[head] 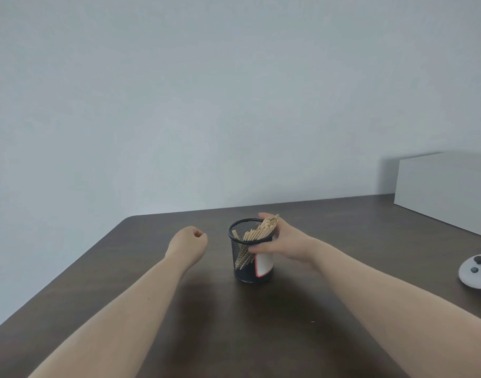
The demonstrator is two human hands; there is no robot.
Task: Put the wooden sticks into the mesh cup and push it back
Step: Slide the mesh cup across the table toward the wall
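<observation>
Many wooden sticks (pixel 257 232) are leaning inside the mesh cup (pixel 244 255), its red-bordered white label (pixel 263 264) showing blank, right hand (pixel 281 242) clasping it, left hand (pixel 188 241) fisted empty.

Black mesh cup (pixel 246 257) stands upright mid-surface, with a white label edged in red on its right side. The wooden sticks (pixel 261 231) are bundled inside, leaning right, tops poking past the rim. Looks like one lone stick leans left, hard to tell.
</observation>
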